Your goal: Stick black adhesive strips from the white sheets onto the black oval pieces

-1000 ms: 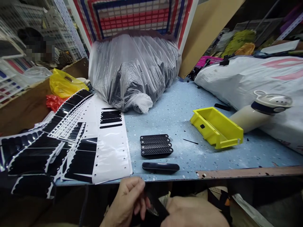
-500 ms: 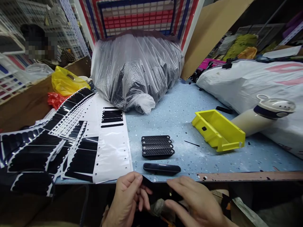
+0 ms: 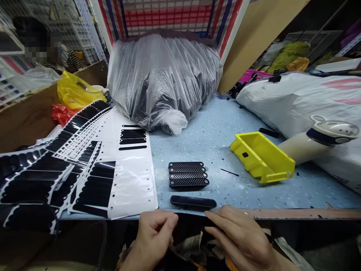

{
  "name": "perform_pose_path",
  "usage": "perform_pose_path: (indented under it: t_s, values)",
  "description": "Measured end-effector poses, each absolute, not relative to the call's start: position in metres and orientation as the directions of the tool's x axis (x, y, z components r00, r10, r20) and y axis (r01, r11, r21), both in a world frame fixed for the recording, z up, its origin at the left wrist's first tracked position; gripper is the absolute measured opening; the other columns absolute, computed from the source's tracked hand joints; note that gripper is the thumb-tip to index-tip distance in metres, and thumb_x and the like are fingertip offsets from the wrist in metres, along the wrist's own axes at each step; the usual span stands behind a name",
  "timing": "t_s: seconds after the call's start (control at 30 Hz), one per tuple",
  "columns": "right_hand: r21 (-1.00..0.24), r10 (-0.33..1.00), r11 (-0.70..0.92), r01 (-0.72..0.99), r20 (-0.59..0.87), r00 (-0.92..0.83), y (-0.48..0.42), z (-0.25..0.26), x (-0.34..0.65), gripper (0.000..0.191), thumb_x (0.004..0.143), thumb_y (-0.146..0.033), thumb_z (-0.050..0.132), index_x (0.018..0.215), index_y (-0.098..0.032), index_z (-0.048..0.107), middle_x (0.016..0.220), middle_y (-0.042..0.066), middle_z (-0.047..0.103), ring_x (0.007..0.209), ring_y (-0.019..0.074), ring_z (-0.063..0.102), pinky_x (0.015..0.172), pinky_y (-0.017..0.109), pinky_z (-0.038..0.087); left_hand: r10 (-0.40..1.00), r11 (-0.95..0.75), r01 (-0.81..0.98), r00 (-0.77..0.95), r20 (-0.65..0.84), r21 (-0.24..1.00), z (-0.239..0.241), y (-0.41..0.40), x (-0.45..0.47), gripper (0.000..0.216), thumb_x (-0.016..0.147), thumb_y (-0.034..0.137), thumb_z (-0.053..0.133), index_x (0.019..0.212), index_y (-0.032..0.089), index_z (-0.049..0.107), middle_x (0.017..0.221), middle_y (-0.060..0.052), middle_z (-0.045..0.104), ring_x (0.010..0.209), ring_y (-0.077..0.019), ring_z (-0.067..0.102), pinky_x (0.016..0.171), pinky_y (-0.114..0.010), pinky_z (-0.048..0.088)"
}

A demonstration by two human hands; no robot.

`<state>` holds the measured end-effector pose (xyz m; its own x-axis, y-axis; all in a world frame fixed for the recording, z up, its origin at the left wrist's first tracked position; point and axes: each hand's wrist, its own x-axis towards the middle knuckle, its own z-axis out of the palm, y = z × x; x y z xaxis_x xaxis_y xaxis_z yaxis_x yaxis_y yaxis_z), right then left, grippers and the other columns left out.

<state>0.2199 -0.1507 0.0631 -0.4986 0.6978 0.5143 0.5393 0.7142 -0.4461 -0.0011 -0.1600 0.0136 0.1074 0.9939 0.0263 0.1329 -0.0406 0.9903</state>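
Observation:
My left hand (image 3: 155,235) is closed just below the table's front edge, thumb pressed to the fingers on one end of a dark strip-like piece (image 3: 191,218). The piece is hard to make out against the dark background. At its other end is my right hand (image 3: 239,235), fingers long and thumb below, with the piece's end between them. Right above, a smooth black elongated bar (image 3: 193,202) lies along the table edge. Behind it sit several black textured bars (image 3: 188,175) side by side, with small round fittings at their ends.
Sheets of black stickers (image 3: 93,184) cover the left side. A yellow bin (image 3: 262,158) and a cream bottle (image 3: 304,146) stand at right, beside a big white sack (image 3: 282,94). A filled clear plastic bag (image 3: 166,82) sits at the back. A person (image 3: 42,49) is at far left.
My left hand has turned so its fingers are curled inward, and my right hand has moved slightly right and up. The dark piece now lies flatter between them. The view has shifted a little.

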Motion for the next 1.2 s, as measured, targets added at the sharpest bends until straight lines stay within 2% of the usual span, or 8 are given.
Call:
perform_pose_path:
  t_s: [0.07,0.17,0.3,0.43,0.73,0.9,1.07,1.2]
  values:
    - [-0.479,0.731,0.681,0.554,0.484,-0.480,-0.149,0.066,0.229,0.028,0.092,-0.012,0.057,0.118,-0.019,0.065,0.081,0.005,0.071,0.072,0.0175,0.068,0.066,0.027,0.059,0.930,-0.368,0.333,0.128,0.345,0.868,0.014,-0.157,-0.003,0.026,0.092,0.026,0.057,0.076,0.013,0.074,0.058,-0.005,0.067,0.051,-0.0135,0.061,0.054,-0.022,0.048]
    - [-0.563,0.810,0.579,0.590,0.477,-0.340,-0.144,0.075,0.243,0.021,0.091,-0.017,0.061,0.107,-0.023,0.072,0.075,0.002,0.072,0.064,0.0157,0.069,0.057,0.022,0.057,0.828,-0.485,0.537,0.028,0.560,0.691,0.014,-0.147,-0.007,0.016,0.088,0.024,0.064,0.094,0.011,0.070,0.060,-0.002,0.064,0.045,-0.0108,0.054,0.048,-0.021,0.045]
    - [-0.764,0.928,0.358,0.537,0.357,-0.110,-0.129,0.076,0.251,0.010,0.084,-0.028,0.071,0.090,-0.024,0.078,0.078,0.003,0.077,0.066,0.0193,0.072,0.057,0.024,0.059,0.823,-0.396,0.712,-0.006,0.569,0.580,0.006,-0.130,-0.008,0.027,0.089,0.038,0.062,0.081,0.012,0.065,0.055,0.001,0.054,0.045,-0.0130,0.051,0.046,-0.024,0.043]
    - [-0.954,0.985,0.172,0.244,0.172,-0.020,-0.114,0.057,0.243,0.018,0.079,-0.037,0.076,0.084,-0.020,0.079,0.069,0.005,0.076,0.057,0.0198,0.071,0.053,0.028,0.061,0.834,-0.355,0.792,0.028,0.551,0.497,-0.002,-0.120,0.002,0.034,0.093,0.043,0.053,0.079,0.014,0.064,0.055,-0.001,0.056,0.045,-0.0149,0.054,0.045,-0.025,0.043]
    - [-0.984,0.996,0.057,-0.166,0.045,0.079,-0.109,0.033,0.237,0.026,0.070,-0.041,0.083,0.080,-0.017,0.078,0.065,0.007,0.075,0.056,0.0195,0.070,0.050,0.027,0.059,0.712,-0.442,0.822,0.077,0.698,0.360,0.018,-0.145,0.029,0.007,0.090,0.019,0.059,0.092,0.015,0.063,0.079,-0.011,0.070,0.074,-0.0247,0.068,0.066,-0.036,0.055]
    - [-0.989,0.978,0.124,0.078,0.135,0.160,-0.119,0.024,0.268,0.018,0.071,-0.035,0.080,0.079,-0.019,0.079,0.065,0.004,0.074,0.056,0.0194,0.069,0.051,0.028,0.057,0.633,-0.710,0.595,0.304,0.712,0.378,0.049,-0.146,0.032,0.026,0.087,0.001,0.052,0.104,0.017,0.065,0.093,-0.010,0.074,0.086,-0.0208,0.070,0.076,-0.032,0.057]
    - [-0.916,0.952,0.281,0.285,0.304,0.041,-0.126,0.018,0.269,0.011,0.081,-0.030,0.071,0.085,-0.023,0.079,0.077,0.003,0.075,0.069,0.0190,0.070,0.060,0.026,0.057,0.673,-0.657,0.659,0.294,0.679,0.365,0.049,-0.122,0.050,0.012,0.088,0.014,0.059,0.079,0.017,0.066,0.075,-0.008,0.073,0.068,-0.0213,0.068,0.062,-0.032,0.055]
    - [-0.787,0.890,0.442,0.430,0.446,-0.098,-0.118,0.018,0.270,0.013,0.085,-0.024,0.067,0.092,-0.022,0.077,0.077,0.003,0.072,0.070,0.0178,0.069,0.062,0.027,0.056,0.722,-0.615,0.649,0.235,0.651,0.448,0.041,-0.112,0.039,0.014,0.086,0.013,0.056,0.081,0.018,0.068,0.074,-0.006,0.073,0.068,-0.0193,0.068,0.064,-0.031,0.054]
